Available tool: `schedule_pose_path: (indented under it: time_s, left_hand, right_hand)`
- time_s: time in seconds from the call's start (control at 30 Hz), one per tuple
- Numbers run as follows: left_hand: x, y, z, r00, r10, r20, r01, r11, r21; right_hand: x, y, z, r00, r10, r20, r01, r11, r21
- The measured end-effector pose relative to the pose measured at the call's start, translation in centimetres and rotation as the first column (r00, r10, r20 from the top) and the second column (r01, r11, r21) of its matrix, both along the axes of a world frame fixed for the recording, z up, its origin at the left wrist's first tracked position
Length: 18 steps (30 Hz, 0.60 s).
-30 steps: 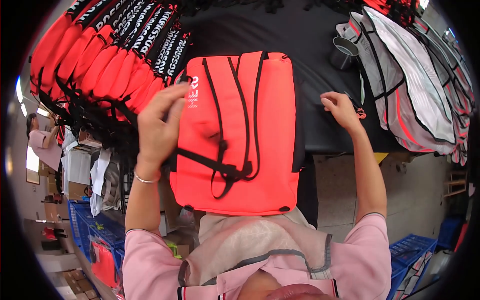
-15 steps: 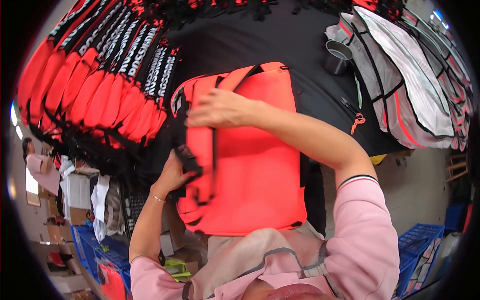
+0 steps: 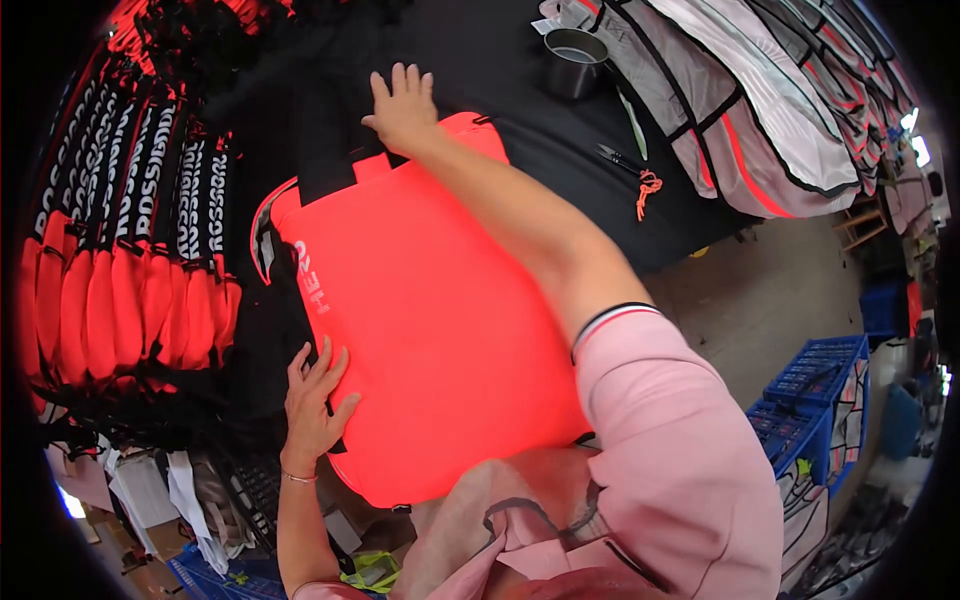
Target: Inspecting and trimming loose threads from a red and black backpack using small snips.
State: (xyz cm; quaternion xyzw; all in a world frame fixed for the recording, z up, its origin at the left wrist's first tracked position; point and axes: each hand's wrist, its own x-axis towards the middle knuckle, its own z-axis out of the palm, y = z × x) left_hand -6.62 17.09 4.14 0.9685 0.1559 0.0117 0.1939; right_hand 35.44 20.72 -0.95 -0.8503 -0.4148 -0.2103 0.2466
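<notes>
Black bench (image 3: pixel 480 65), 1 grey cup (image 3: pixel 575 70), 1 pr snips (image 3: pixel 625 161), and 1 red bag (image 3: pixel 440 340) btwn L hand (image 3: pixel 318 405), spread at left edge, & R hand (image 3: pixel 404 112), splayed by top, neither gripping!

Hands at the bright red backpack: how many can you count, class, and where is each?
2: the left hand at the left edge of the backpack, the right hand spread out at its far edge. Neither is hidden.
</notes>
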Motion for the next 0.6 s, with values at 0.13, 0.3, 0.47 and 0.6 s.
schedule_pose_path:
  time_s: [0.13,0.3,0.47,0.6]
  left_hand:
    - [0.4,-1.5,0.0,0.999,-0.011,0.043,0.011,1.000,0.002]
    - [0.3,-3.6,1.0,0.999,0.002,0.040,-0.005,0.997,0.079]
    - [7.9,-1.3,7.2,0.932,-0.008,-0.361,0.027,0.998,0.049]
    - [17.2,0.7,4.1,0.919,-0.126,0.374,0.057,0.980,0.190]
  right_hand:
    - [-0.3,-14.0,6.3,0.996,0.084,0.034,-0.085,0.995,0.043]
    - [2.4,-28.9,2.1,0.970,-0.130,0.207,0.173,0.962,-0.210]
    - [0.9,-34.1,-1.2,0.926,-0.233,0.296,0.324,0.894,-0.309]
    - [-0.7,-33.5,0.9,0.952,-0.304,-0.016,0.280,0.896,-0.345]
